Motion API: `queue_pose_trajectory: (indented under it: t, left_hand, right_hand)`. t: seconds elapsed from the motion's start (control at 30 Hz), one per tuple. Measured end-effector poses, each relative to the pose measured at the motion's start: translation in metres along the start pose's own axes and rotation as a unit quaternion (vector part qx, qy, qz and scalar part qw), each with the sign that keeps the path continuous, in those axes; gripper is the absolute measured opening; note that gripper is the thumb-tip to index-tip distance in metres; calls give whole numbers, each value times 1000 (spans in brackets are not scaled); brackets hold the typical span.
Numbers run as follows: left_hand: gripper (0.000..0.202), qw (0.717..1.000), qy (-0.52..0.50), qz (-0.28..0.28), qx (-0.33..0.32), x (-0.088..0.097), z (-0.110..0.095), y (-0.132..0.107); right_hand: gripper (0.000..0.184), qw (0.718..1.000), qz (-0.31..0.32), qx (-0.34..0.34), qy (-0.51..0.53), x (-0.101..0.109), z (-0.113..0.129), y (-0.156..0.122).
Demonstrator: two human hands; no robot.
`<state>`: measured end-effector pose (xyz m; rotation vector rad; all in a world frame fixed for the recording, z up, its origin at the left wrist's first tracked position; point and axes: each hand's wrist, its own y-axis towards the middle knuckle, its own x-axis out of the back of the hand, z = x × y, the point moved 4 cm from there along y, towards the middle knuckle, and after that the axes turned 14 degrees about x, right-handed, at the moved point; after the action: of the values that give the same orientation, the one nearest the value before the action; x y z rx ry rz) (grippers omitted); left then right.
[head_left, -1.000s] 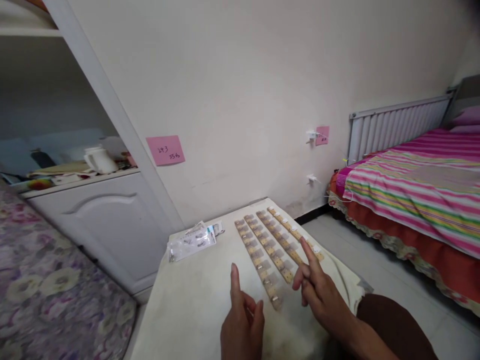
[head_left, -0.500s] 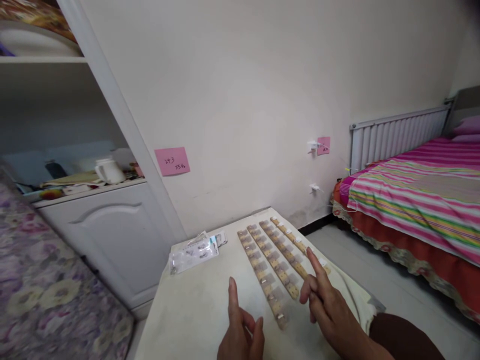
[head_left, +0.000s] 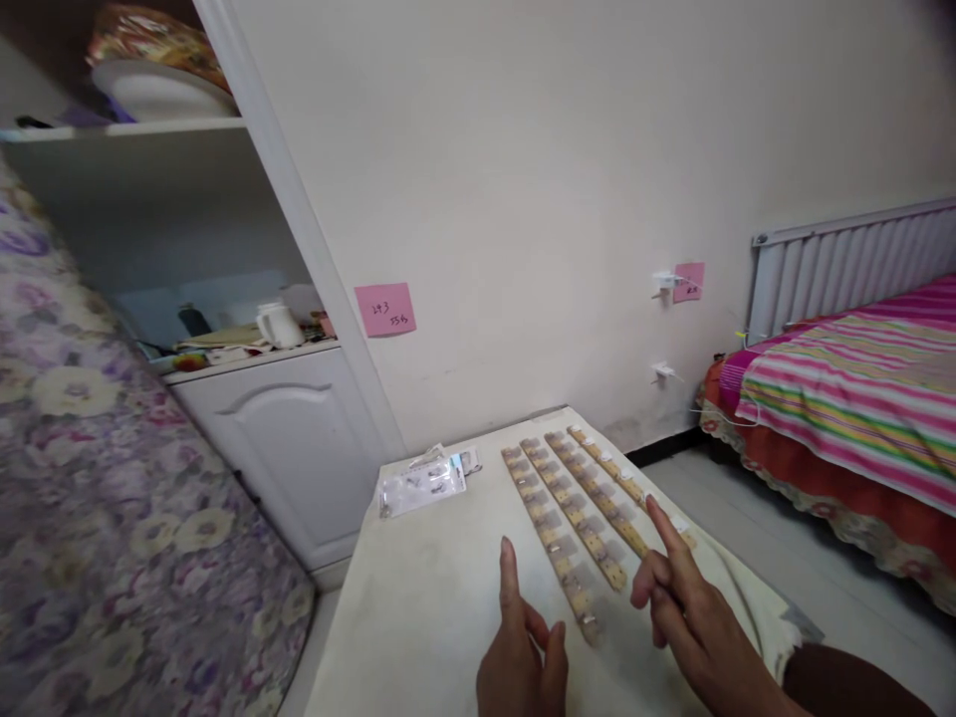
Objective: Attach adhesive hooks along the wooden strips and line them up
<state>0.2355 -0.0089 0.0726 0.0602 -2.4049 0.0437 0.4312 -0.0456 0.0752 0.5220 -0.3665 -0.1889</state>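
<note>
My left hand (head_left: 519,642) hovers over the front of the white-covered table (head_left: 407,607). Its index finger points up and away, the thumb stands apart, and it holds nothing. To its right, my right hand (head_left: 702,612) has its index finger stretched out, with the other fingers bent; nothing shows in it. Several narrow tan strips lie side by side on the table. The leftmost strip (head_left: 554,548) carries clear tabs and small shiny pieces. The rightmost strip (head_left: 613,468) bears white round pieces, and my right index fingertip appears over its near part. My right hand partly hides the strips.
Clear flat packages (head_left: 424,488) lie at the table's back left. A floral cloth (head_left: 171,558) and white cabinet (head_left: 299,448) with a white jug (head_left: 280,326) stand left. Plugs (head_left: 663,373) jut from the wall. A bed (head_left: 843,398) and radiator (head_left: 843,264) are at right.
The view has swung left, so the whole scene sits further right in the picture. Both hands keep nearly the same pose above the table, and the strips lie as before.
</note>
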Motion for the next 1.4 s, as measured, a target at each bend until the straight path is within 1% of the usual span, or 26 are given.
queue_pose_trajectory:
  t: [0.13, 0.2, 0.27, 0.33, 0.37, 0.43, 0.5, 0.53, 0.63, 0.73, 0.83, 0.93, 1.07, 1.23, 1.4]
  left_hand:
    - [78, 1000, -17, -2, -4, 3, -3, -3]
    - [78, 999, -43, -1, -4, 5, -2, -5]
    - [75, 997, -79, 17, 0, 1, 5, -4]
    - [68, 990, -122, 62, 17, -12, 21, -3]
    - [64, 984, -147, 87, 41, -21, 32, -2]
    - [58, 964, -180, 163, 113, -45, 56, -2]
    - [64, 939, -208, 223, 160, -70, 74, -2]
    - [70, 929, -219, 240, 177, -80, 80, -2]
    - [82, 905, -254, 276, 200, -101, 85, 0]
    - [90, 883, -286, 291, 230, -113, 85, 2]
    - [91, 876, -300, 299, 232, -122, 86, 5]
    - [90, 877, -296, 305, 223, -129, 89, 6]
    - [87, 879, -290, 308, 219, -136, 91, 8]
    - [78, 882, -288, 312, 205, -137, 89, 8]
    - [69, 885, -291, 307, 194, -130, 85, 5]
  right_hand:
    - [68, 1000, -9, -3, 6, 1, 4, 0]
    - [64, 999, -31, -9, 9, 3, 0, -3]
    - [57, 997, -60, -40, 38, 1, -15, -10]
    - [51, 986, -71, -103, 110, -6, -40, -22]
    - [47, 975, -62, -142, 158, -12, -54, -30]
    - [41, 942, -43, -222, 248, -28, -80, -48]
    - [40, 901, -66, -293, 312, -41, -99, -63]
    - [42, 882, -79, -318, 338, -47, -105, -69]
    - [48, 839, -102, -366, 389, -61, -108, -76]
    - [50, 815, -109, -393, 413, -69, -105, -76]
    - [53, 810, -113, -391, 422, -75, -106, -77]
    - [62, 813, -112, -382, 424, -81, -112, -78]
    - [71, 811, -113, -392, 418, -86, -116, -78]
    - [63, 809, -105, -388, 428, -88, -114, -76]
    - [49, 810, -120, -380, 430, -89, -122, -78]
